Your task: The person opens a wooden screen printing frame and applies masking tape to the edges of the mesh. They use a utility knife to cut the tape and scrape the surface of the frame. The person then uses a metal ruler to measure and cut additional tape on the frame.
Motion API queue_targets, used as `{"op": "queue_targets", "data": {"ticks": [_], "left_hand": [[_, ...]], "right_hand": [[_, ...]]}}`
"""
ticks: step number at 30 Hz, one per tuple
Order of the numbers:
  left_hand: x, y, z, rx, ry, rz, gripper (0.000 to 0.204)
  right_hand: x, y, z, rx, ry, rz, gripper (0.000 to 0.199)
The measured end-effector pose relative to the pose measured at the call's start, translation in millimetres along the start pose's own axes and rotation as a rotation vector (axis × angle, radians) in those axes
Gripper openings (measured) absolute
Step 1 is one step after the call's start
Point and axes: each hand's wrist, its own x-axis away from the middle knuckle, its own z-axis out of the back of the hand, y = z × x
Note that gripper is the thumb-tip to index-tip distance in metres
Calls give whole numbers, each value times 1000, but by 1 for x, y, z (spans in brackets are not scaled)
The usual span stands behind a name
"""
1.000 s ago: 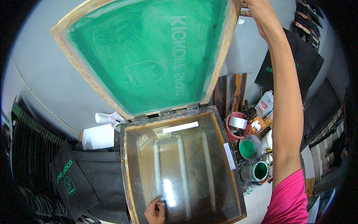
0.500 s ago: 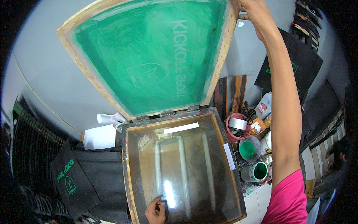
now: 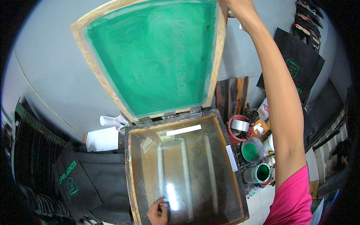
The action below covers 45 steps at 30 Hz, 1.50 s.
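A wooden-framed printing screen [image 3: 157, 56] with green mesh and mirrored lettering stands tilted up from hinges at the back of a glass-topped light table [image 3: 195, 168]. My right hand [image 3: 240, 11] grips the screen's upper right corner; its fingers are partly hidden behind the wood and cut off by the picture's edge. Low on the glass, my left hand [image 3: 157, 213] rests with curled fingers pressed together. Whatever may be between those fingertips is hidden. Tubes show beneath the glass, and white strips [image 3: 183, 130] lie along its back and right edges.
To the right stand an open jar of green ink [image 3: 262, 173], a green-stained tub [image 3: 250, 151] and a red bucket [image 3: 234, 137] holding a tape roll. Black printed fabric pieces [image 3: 75, 180] lie at left, beside white sheets [image 3: 102, 138]. Another printed black piece [image 3: 290, 63] leans at the right.
The raised screen has swung slightly back, its upper right corner shifting left together with my right hand. My left hand stays at the same place on the glass.
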Motion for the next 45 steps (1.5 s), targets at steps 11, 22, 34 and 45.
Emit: {"op": "queue_targets", "data": {"ticks": [11, 22, 34, 45], "left_hand": [[2, -11, -5, 1, 51, -72, 32], [1, -6, -4, -6, 44, -50, 31], [3, -15, -7, -4, 73, -63, 32], [1, -16, -11, -15, 116, -117, 30]], "right_hand": [[-8, -5, -19, -140, 26, -133, 66], [-11, 2, -26, 4, 80, -118, 74], [-7, 0, -32, -19, 48, -90, 81], [-23, 23, -41, 105, 158, 4, 79]]}}
